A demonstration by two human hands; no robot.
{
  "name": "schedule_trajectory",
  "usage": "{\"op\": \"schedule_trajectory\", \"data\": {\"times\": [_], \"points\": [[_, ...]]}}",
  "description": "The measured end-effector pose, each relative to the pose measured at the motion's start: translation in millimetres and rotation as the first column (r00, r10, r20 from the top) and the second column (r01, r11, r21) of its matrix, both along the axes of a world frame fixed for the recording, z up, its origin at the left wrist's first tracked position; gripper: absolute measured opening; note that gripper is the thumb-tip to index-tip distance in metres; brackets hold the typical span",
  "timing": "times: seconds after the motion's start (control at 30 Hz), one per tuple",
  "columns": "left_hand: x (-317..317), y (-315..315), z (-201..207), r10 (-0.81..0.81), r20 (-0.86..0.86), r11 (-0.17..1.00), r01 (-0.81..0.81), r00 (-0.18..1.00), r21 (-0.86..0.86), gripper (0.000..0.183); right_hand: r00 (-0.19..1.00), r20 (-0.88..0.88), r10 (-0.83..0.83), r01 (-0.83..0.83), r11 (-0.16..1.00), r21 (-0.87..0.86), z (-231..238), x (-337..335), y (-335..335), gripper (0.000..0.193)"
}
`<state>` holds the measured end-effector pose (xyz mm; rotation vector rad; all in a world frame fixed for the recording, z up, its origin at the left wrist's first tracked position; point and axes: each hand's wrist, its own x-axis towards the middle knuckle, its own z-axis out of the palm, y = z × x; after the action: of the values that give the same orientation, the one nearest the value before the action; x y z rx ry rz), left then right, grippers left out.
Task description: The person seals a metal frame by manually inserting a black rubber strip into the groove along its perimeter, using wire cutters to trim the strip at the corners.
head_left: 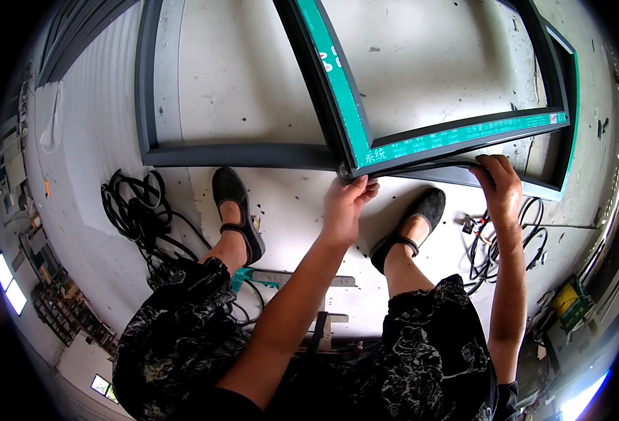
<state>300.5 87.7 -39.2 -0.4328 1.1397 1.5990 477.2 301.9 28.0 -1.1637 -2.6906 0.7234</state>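
A dark grey window sash (457, 138) faced with green printed film lies tilted over a larger dark grey window frame (239, 156). From the sash's near corner a thin black sealing strip (432, 166) runs along its lower edge to the right. My left hand (344, 210) is closed at that corner, thumb and fingers pressing the strip's end against the sash. About halfway along the edge, my right hand (502, 189) pinches the same strip between thumb and fingers. Whether the strip sits inside a groove is hard to see.
Coiled black cable (137, 203) lies on the floor at left, thinner wires (492, 245) at right. My shoes (236, 217) stand just short of the frame. A metal bar (302, 279) lies between my legs. A yellow-green bag (573, 303) sits at far right.
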Motion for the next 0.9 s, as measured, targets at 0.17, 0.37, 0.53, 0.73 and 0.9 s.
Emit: {"op": "schedule_trajectory", "data": {"times": [0.17, 0.37, 0.53, 0.73, 0.9], "points": [[-48.2, -40.2, -4.1, 0.073, -0.068, 0.991, -0.081, 0.995, -0.108, 0.018, 0.992, -0.058, 0.108, -0.110, 0.994, -0.026, 9.7, -8.7, -11.6, 0.024], [-144.5, -119.2, 0.6, 0.148, -0.114, 0.960, -0.171, 0.982, -0.221, 0.013, 0.965, -0.138, 0.222, -0.238, 0.965, -0.113, 23.2, -14.9, -32.2, 0.028], [-205.3, -166.0, -9.8, 0.137, -0.157, 0.934, -0.180, 0.978, -0.307, 0.011, 0.943, -0.207, 0.259, -0.292, 0.945, -0.146, 58.0, -20.4, -38.0, 0.025], [-301.3, -195.9, -11.7, -0.288, 0.131, 0.957, 0.280, 0.949, 0.078, 0.010, 0.959, -0.174, 0.225, -0.208, 0.972, 0.113, 74.0, -15.7, -20.4, 0.026], [-303.7, -145.0, 77.4, -0.470, 0.134, 0.617, 0.433, 0.872, -0.656, 0.034, 0.975, -0.123, 0.183, -0.156, 0.967, 0.200, 60.4, -30.4, 4.1, 0.024]]}}
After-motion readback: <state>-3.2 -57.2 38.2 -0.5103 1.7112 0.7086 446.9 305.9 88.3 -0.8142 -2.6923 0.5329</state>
